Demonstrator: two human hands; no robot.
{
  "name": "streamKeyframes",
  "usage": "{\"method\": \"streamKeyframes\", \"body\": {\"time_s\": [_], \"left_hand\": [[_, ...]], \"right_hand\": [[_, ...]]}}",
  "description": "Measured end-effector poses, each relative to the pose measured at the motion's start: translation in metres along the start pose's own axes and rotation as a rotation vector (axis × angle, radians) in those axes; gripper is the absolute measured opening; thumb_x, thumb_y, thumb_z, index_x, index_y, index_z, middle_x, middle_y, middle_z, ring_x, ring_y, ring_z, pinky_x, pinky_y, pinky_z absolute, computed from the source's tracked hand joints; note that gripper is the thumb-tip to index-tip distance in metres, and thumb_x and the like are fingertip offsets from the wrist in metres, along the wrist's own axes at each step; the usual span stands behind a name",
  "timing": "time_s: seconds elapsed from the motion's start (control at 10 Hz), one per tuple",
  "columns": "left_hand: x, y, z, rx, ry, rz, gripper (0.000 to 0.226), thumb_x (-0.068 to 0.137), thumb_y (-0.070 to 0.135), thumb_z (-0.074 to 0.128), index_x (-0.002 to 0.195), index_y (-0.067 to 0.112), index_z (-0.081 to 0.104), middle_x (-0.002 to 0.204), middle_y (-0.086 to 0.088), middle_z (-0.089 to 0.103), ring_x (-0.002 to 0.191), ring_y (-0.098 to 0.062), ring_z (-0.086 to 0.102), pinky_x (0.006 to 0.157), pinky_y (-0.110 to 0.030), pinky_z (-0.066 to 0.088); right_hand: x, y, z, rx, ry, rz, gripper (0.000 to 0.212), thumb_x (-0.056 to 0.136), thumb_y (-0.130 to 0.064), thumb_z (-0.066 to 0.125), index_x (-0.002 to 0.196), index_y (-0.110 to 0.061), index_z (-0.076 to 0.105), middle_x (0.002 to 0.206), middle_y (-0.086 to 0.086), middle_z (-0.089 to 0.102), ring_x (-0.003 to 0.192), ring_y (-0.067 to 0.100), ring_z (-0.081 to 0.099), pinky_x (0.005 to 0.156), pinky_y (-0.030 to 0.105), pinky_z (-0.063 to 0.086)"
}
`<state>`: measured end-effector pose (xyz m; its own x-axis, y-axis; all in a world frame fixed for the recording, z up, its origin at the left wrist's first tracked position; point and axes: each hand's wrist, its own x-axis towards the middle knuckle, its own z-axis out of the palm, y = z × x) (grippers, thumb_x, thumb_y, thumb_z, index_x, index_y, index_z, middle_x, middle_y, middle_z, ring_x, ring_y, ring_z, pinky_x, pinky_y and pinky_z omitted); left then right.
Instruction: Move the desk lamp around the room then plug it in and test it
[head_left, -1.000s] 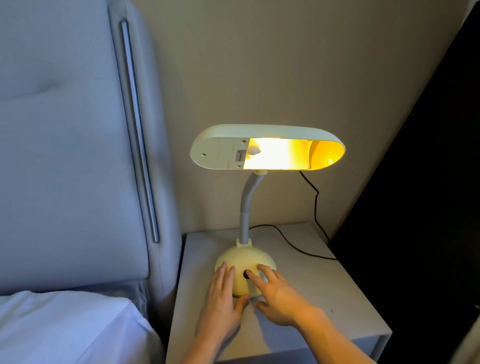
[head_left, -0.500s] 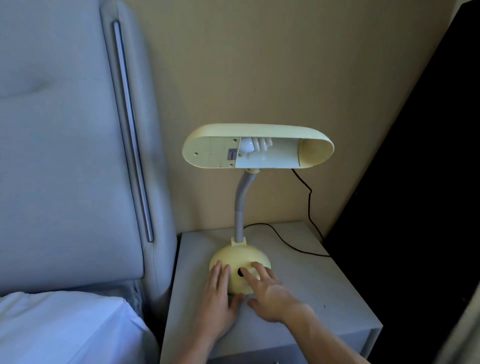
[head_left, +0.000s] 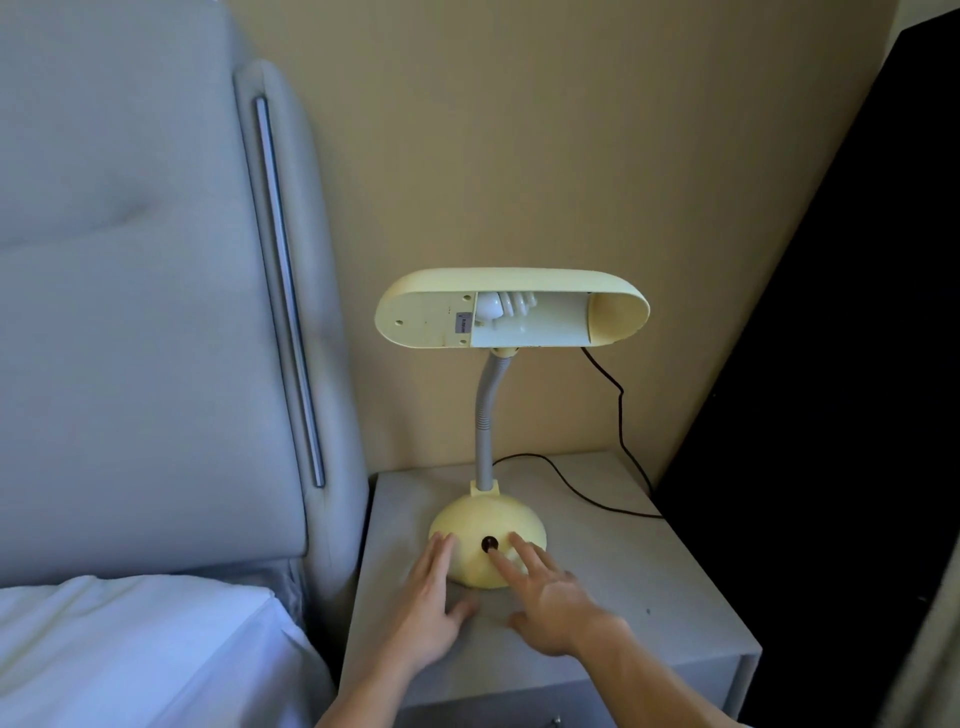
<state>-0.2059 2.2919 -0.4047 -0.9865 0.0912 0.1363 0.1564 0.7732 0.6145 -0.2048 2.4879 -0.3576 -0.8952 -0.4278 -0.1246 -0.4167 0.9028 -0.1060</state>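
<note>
A pale yellow desk lamp (head_left: 511, 306) stands on a grey bedside table (head_left: 644, 582). Its long shade sits on a grey flexible neck, and the spiral bulb inside is dark. The round base (head_left: 480, 525) carries a black button (head_left: 489, 544) at the front. My left hand (head_left: 431, 603) lies flat against the base's left side, fingers spread. My right hand (head_left: 545, 592) rests at the base's front right, index fingertip just beside the button. A black cord (head_left: 621, 410) runs from the lamp across the table and up the wall.
A grey padded headboard (head_left: 156, 312) stands to the left, with a white pillow (head_left: 130, 649) below it. Behind the table is a beige wall. A dark tall panel (head_left: 831, 415) stands close on the right.
The lamp was lit a second ago and is now off. My right index finger has drawn back slightly from the button. Both hands stay at the base.
</note>
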Motion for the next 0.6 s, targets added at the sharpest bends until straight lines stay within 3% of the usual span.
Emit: {"method": "streamKeyframes", "body": {"time_s": [0.1, 0.4, 0.5, 0.6], "left_hand": [[-0.013, 0.002, -0.004, 0.035, -0.025, -0.048, 0.080, 0.092, 0.037, 0.061, 0.155, 0.026, 0.013, 0.165, 0.003, 0.002, 0.151, -0.018, 0.006, 0.121, -0.032, 0.011], [-0.052, 0.028, -0.008, 0.036, -0.091, -0.003, 0.067, 0.092, 0.029, 0.061, 0.151, 0.029, 0.029, 0.160, 0.009, 0.021, 0.147, -0.011, 0.020, 0.119, -0.028, 0.019], [-0.066, 0.031, -0.025, 0.046, -0.084, -0.030, 0.062, 0.093, 0.033, 0.061, 0.148, 0.030, 0.033, 0.155, 0.011, 0.029, 0.144, -0.009, 0.028, 0.118, -0.025, 0.020], [-0.077, 0.024, -0.043, 0.033, -0.087, -0.082, 0.056, 0.089, 0.044, 0.062, 0.141, 0.037, 0.041, 0.140, 0.022, 0.040, 0.134, 0.001, 0.039, 0.116, -0.022, 0.025]], "right_hand": [[-0.010, -0.003, -0.003, -0.004, -0.038, -0.002, 0.076, 0.098, -0.029, 0.052, 0.157, -0.027, 0.004, 0.166, 0.004, -0.012, 0.153, 0.028, 0.000, 0.117, 0.051, 0.026], [-0.049, -0.003, -0.006, 0.038, -0.034, -0.062, 0.055, 0.097, -0.031, 0.051, 0.150, -0.024, 0.034, 0.160, 0.009, 0.020, 0.150, 0.027, 0.015, 0.115, 0.047, 0.027], [-0.061, -0.007, -0.008, 0.103, -0.008, -0.062, 0.047, 0.096, -0.032, 0.052, 0.142, -0.028, 0.048, 0.153, 0.006, 0.036, 0.142, 0.025, 0.033, 0.112, 0.040, 0.030], [-0.077, -0.013, 0.006, 0.237, 0.062, -0.123, 0.030, 0.092, -0.040, 0.048, 0.116, -0.035, 0.065, 0.129, -0.002, 0.058, 0.120, 0.021, 0.056, 0.103, 0.036, 0.042]]}}
